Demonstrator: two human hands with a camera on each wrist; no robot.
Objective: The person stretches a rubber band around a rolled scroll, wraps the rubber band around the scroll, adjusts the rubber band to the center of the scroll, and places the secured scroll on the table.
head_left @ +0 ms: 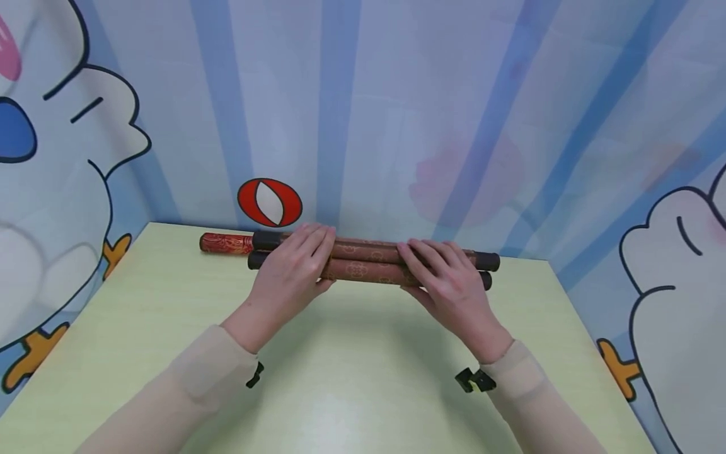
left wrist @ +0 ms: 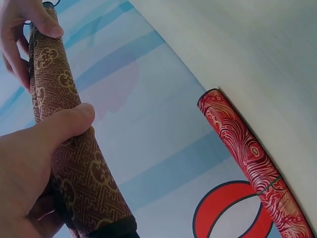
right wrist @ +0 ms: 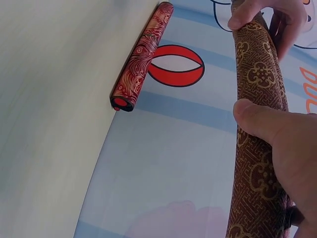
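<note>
Both hands hold a brown brocade scroll [head_left: 365,271] raised level above the table; it shows as two rolls side by side with black ends. My left hand [head_left: 292,268] grips its left part, fingers over the far roll and thumb on the near side. Toward the other end, my right hand [head_left: 450,284] grips it likewise. In the left wrist view the thumb presses on the gold-patterned cloth [left wrist: 84,163]. Behind the scroll a red roll [right wrist: 143,54] with a swirling pattern lies on the table; in the head view only its left end [head_left: 224,243] shows.
The pale table [head_left: 351,391] ends at the back against a blue-striped printed cloth [head_left: 380,113]. Cloth with white cartoon figures also hangs at the left and right sides. A red printed oval [head_left: 249,200] marks the back cloth.
</note>
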